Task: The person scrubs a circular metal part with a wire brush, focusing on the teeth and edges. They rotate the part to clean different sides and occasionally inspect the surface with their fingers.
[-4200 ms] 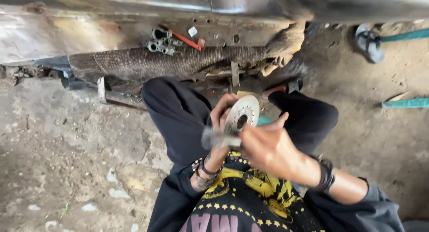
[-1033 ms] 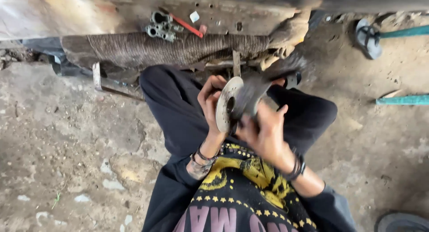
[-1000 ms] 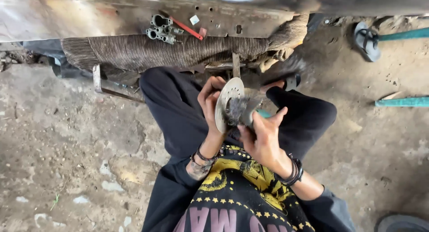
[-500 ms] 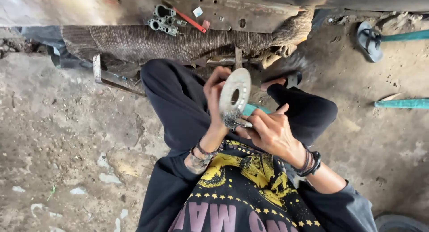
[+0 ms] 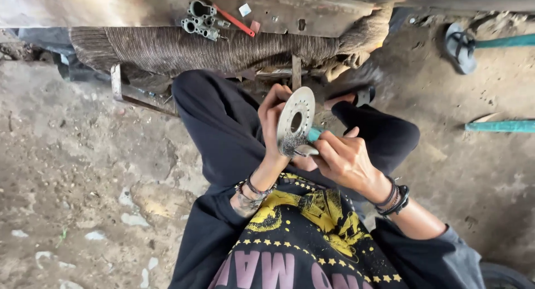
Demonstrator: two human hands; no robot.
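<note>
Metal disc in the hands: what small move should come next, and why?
Probably turn the metal disc a little in the left hand, since the right hand presses a small brush only at its lower edge, leaving the rest unbrushed.

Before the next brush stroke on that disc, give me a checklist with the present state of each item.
1. Left hand grips the perforated metal disc by its rim: ok.
2. Right hand holds the brush, bristles against the disc's lower edge: ok.
3. Disc face turned toward the camera, centre hole in view: ok.
4. Disc free of grime: cannot tell, surface too small to judge.
5. Fingertips of the left hand away from the bristles: cannot tell, partly hidden behind the disc.
6. Carburettor body and red-handled tool lying apart on the ledge: ok.
</note>
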